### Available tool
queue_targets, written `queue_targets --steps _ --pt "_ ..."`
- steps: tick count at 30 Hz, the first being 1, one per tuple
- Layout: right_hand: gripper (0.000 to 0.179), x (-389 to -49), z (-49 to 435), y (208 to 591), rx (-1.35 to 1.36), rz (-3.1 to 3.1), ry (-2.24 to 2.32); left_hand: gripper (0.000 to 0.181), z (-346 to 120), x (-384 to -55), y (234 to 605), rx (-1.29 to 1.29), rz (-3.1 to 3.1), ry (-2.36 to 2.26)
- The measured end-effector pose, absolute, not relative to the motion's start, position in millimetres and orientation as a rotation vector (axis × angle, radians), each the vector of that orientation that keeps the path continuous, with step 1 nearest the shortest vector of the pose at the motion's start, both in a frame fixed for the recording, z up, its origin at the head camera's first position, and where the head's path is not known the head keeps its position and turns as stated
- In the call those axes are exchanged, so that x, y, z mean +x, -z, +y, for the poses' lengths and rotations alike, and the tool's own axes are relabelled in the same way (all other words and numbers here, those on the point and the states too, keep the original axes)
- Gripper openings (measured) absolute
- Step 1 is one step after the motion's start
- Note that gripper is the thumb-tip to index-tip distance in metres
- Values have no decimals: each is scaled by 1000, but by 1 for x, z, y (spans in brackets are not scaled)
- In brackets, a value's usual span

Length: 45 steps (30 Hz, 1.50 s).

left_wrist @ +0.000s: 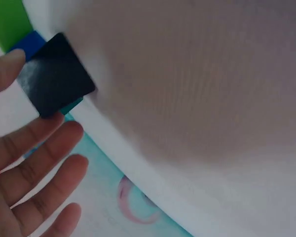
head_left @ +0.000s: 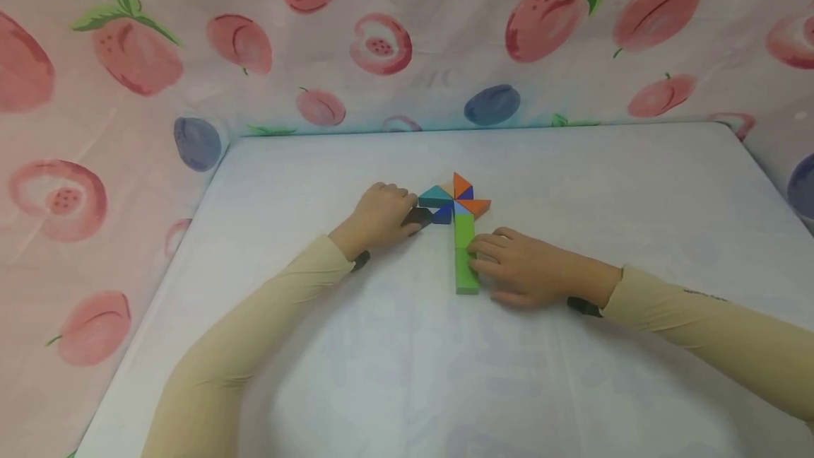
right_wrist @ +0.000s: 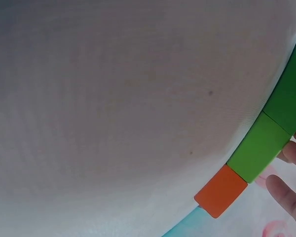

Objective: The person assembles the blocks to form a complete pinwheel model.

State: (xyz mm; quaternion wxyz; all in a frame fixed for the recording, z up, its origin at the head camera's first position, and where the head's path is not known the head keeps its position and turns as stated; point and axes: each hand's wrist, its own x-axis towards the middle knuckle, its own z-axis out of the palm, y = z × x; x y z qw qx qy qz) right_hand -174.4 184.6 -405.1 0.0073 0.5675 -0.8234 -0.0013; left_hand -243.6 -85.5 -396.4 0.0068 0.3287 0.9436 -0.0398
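Note:
On the white table, several triangular blocks form a pinwheel; an orange block [head_left: 478, 207] and a teal block [head_left: 435, 195] are among them. Below it, two green blocks stand end to end, the upper one [head_left: 465, 230] meeting the lower one [head_left: 467, 276]. My left hand [head_left: 380, 216] is at the pinwheel's left side, pinching a dark square-faced block [left_wrist: 59, 76] between thumb and fingertips, next to a blue block [head_left: 441, 214]. My right hand [head_left: 531, 268] lies to the right of the green blocks, fingertips at their side near the joint, fingers loosely bent.
White cloth covers the table [head_left: 356, 359]. Behind and to the left hangs a fruit-printed curtain [head_left: 407, 41], meeting the table's back edge. Both forearms in beige sleeves reach in over the table from the front.

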Motion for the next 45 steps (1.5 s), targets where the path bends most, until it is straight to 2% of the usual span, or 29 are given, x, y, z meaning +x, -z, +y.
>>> queue_targets --steps 14,19,27,35,45 --pt "46 -174 184 405 1775 -2599 10 32 -93 -244 390 891 2883 102" --pt "46 -174 185 405 1771 -2607 7 29 -100 -244 390 996 2891 101" --pt "46 -173 185 404 1769 -2612 4 56 -113 -244 393 1226 2861 168" --pt "46 -173 185 403 1760 -2625 12 47 -113 -246 395 1324 2863 123" --pt "47 -175 185 405 1775 -2606 6 49 -91 -245 396 1338 2846 178"
